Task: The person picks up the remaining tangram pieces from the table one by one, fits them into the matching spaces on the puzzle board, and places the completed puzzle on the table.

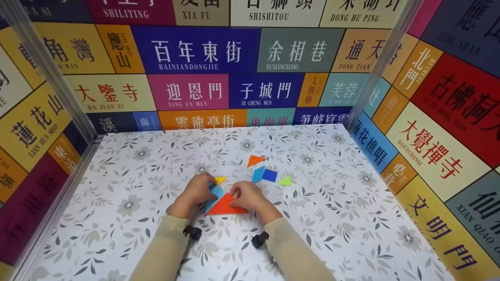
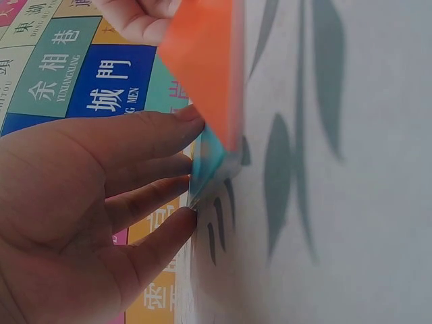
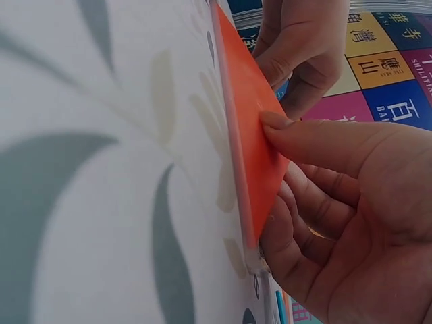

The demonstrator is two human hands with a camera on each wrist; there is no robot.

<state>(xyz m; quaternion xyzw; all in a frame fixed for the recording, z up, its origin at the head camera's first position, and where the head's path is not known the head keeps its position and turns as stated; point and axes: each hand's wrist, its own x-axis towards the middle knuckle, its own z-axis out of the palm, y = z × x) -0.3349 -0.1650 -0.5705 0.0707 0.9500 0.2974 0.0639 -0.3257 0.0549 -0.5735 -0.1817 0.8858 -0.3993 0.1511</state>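
A large orange-red triangle tile (image 1: 224, 208) lies flat on the patterned sheet, its long side toward the person. Along its upper left side is a large light-blue tile (image 1: 217, 191), partly hidden by the left hand (image 1: 196, 191). The left thumb and fingertips hold the blue tile (image 2: 208, 160) at its edges. My right hand (image 1: 249, 197) grips the orange-red triangle (image 3: 251, 128), with the thumb on its face and the other fingers at its edge. Just beyond the left fingertips, a small yellow triangle (image 1: 221, 180) is partly covered.
Farther right lie an orange triangle (image 1: 256, 160), a light-blue parallelogram (image 1: 258, 174), a dark-blue square (image 1: 270, 175) and a green triangle (image 1: 286, 181). Walls with colourful sign panels (image 1: 195, 50) stand at the back and both sides of the white floral surface (image 1: 129, 171).
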